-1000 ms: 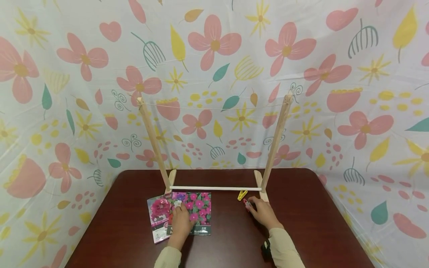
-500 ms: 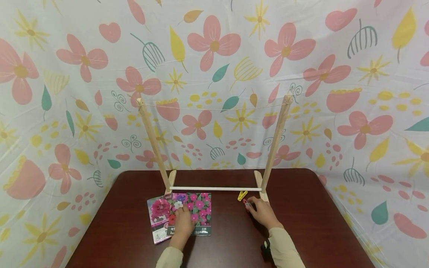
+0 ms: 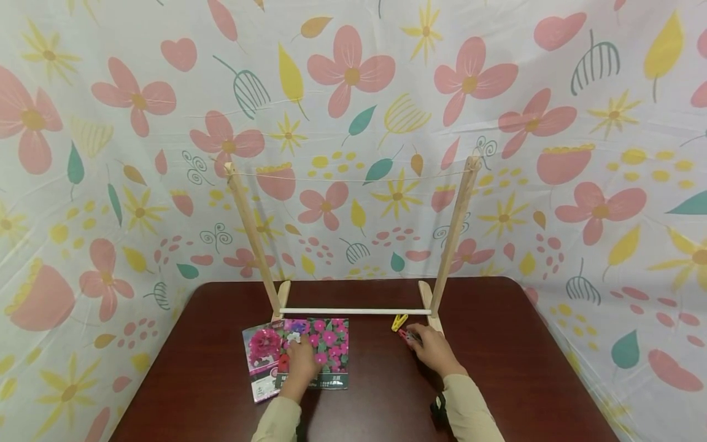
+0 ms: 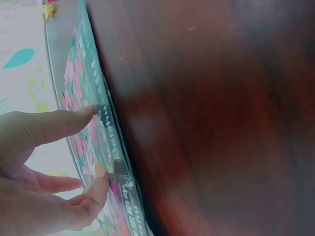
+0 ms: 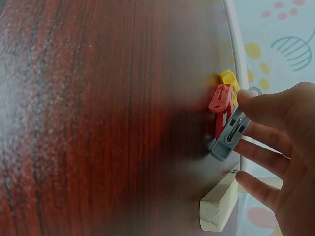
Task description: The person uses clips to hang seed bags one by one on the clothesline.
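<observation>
On the table, a seed packet with pink flowers [image 3: 334, 344] partly overlaps another packet with a ruffled pink bloom [image 3: 264, 347]. My left hand [image 3: 302, 362] rests on the upper packet; thumb and fingertips stand apart on its surface in the left wrist view. Over to the right, my right hand [image 3: 436, 353] pinches a grey clothespin [image 5: 230, 135] between thumb and fingers, low over the tabletop. Right beside it lie a red clothespin [image 5: 221, 98] and a yellow clothespin [image 3: 399, 322]. Whether the grey and red ones touch, I cannot tell.
Behind the packets stands a wooden frame with two posts [image 3: 454, 239], a white crossbar [image 3: 353, 311] near the table and a thin string [image 3: 353, 179] between the post tops. The dark red table [image 3: 375, 393] meets a flower-print cloth [image 3: 353, 245] at its far side.
My left fingers drew back slightly on the packet, then moved a little forward again. My right hand stays nearly in place at the clothespins, with only slight finger motion.
</observation>
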Motion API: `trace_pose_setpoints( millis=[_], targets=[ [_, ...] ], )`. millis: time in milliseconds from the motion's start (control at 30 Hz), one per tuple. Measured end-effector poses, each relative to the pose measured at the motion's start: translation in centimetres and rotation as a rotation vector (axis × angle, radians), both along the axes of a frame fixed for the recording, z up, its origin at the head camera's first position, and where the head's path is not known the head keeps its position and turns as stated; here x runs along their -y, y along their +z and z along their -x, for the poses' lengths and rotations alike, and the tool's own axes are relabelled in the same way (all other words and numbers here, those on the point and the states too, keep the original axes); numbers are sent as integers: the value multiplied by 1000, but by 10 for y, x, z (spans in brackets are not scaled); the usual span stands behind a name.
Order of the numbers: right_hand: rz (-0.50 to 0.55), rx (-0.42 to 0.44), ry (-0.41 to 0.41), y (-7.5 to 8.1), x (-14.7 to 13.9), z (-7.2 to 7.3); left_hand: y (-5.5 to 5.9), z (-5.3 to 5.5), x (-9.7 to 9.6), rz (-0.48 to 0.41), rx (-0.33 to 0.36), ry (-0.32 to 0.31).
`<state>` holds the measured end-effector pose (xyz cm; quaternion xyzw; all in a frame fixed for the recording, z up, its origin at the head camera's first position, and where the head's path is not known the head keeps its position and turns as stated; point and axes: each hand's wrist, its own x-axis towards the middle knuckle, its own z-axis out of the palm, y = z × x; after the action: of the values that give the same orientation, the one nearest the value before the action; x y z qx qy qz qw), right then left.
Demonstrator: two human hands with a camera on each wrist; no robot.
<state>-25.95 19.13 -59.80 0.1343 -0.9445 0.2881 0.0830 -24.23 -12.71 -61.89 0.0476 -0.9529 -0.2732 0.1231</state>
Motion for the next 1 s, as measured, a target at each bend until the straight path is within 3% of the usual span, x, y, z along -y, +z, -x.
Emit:
trace_pose_setpoints(
  millis=[100, 133, 167, 333, 467, 600, 733, 1000],
  targets=[
    [-7, -4, 4, 1, 0, -1, -17, 10, 3, 20, -1, 4],
    [-11, -7, 5, 1, 0, -1, -17, 11, 3, 31, 4, -2],
    [-12, -8, 6, 1, 0, -1, -15, 11, 3, 39, 8, -6],
    [-16, -2, 2, 2, -1, -1, 24, -2, -3, 41, 45, -30],
    [-2, -13, 5, 2, -2, -1, 37, -9, -4, 47, 71, -17],
    [3, -39, 14, 3, -3, 0, 43, -11, -4, -9, 109, 0],
    [-3, -46, 19, 5, -4, 0, 39, -10, -2, -52, 118, 8],
    [2, -52, 38, 10, -5, -1, 36, -13, 7, -93, 24, -45]
  ],
)
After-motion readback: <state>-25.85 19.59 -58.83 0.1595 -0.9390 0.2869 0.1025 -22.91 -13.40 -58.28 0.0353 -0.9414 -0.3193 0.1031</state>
